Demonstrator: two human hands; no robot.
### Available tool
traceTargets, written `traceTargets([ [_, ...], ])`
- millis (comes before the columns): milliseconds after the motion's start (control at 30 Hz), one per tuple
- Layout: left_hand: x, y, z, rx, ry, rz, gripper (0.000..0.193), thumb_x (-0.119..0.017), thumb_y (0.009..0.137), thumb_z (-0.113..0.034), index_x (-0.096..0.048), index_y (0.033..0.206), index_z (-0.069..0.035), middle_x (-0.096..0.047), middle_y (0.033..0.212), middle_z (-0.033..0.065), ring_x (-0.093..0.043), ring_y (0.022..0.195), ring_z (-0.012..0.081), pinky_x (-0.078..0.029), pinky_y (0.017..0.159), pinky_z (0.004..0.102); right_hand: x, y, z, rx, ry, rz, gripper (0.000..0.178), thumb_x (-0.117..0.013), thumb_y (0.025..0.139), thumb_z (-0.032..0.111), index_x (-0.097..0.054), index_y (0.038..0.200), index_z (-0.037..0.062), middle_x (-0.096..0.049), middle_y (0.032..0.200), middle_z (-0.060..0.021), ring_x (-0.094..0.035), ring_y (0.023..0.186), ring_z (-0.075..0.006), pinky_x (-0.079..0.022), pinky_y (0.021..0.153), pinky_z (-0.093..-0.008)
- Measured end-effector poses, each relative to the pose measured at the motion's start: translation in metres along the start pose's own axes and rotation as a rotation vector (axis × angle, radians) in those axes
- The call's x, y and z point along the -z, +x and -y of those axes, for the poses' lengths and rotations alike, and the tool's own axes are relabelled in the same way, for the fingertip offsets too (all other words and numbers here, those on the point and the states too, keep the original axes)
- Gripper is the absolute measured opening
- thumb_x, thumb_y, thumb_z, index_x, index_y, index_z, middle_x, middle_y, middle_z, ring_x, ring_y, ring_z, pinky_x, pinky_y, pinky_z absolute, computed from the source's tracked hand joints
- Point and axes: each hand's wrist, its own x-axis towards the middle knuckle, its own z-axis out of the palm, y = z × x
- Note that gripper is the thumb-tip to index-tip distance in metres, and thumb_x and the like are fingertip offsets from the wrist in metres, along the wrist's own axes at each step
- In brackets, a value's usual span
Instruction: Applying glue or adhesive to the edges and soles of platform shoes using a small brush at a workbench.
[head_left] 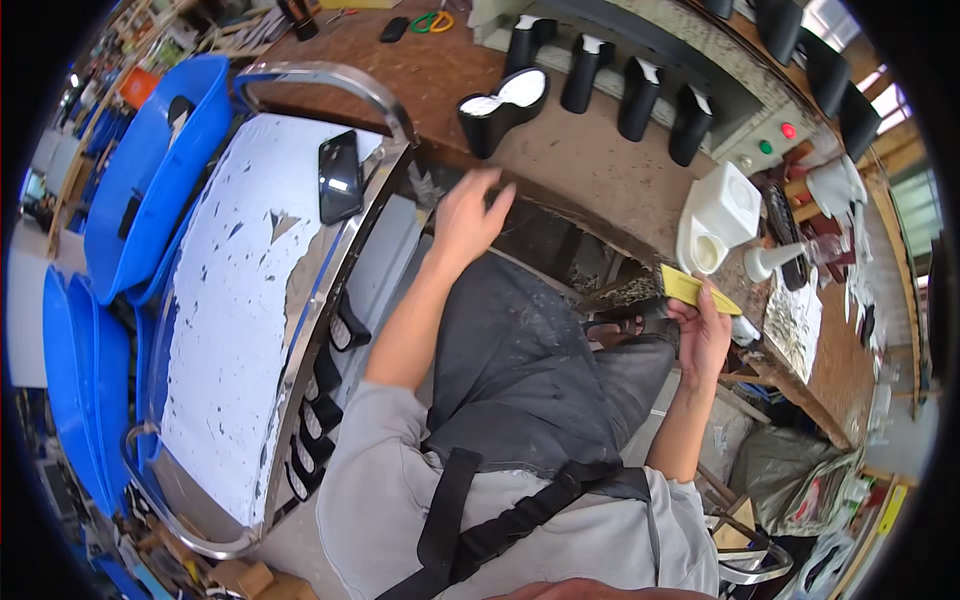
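Note:
My left hand [474, 218] hovers by the near edge of the workbench, fingers apart, holding nothing. Closest to it is a pair of black shoe-heel-shaped pieces [487, 128] with white top faces, side by side on the bench. Over the bench's right front corner, my right hand [704, 330] pinches a flat yellow piece [698, 289] between thumb and fingers. What that piece is I cannot make out. Several more black heel-shaped pieces [637, 98] stand in a row against the pale machine. Just beyond the yellow piece is a white plastic container [722, 218] with a small round cup part.
A metal-framed cart [365, 260] on the left bears a torn white sheet [225, 310] and a black phone [340, 178]. Blue plastic trays [150, 180] stand beyond it. Green-orange scissors [433, 22] lie at the back. A white nozzle bottle [775, 262] sits at the right.

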Motion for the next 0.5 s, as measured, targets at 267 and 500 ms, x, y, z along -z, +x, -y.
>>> traceTargets([
  [267,-0.067,0.22,0.004,-0.059,1.191,0.597,0.041,-0.062,0.072,-0.046,-0.07,0.095,-0.014,-0.068,0.104,0.0085,-0.063,0.098,0.0267,-0.049,0.078,0.0374,0.036,0.011,0.001,0.02,0.006,-0.099,0.03,-0.058,0.091,0.014,-0.056,0.111,-0.0073,-0.066,0.086,-0.0151,-0.067,0.069,-0.0202,-0.055,0.059,-0.0273],
  [500,-0.039,0.249,0.027,0.231,0.913,1.119,0.057,-0.072,0.058,-0.021,-0.063,0.11,0.0,-0.064,0.106,0.0212,-0.062,0.1,0.0313,-0.048,0.086,0.0377,0.076,0.029,0.02,0.062,0.053,-0.238,0.028,-0.058,0.092,0.016,-0.058,0.109,-0.0062,-0.067,0.086,-0.0137,-0.066,0.067,-0.0178,-0.055,0.06,-0.0275],
])
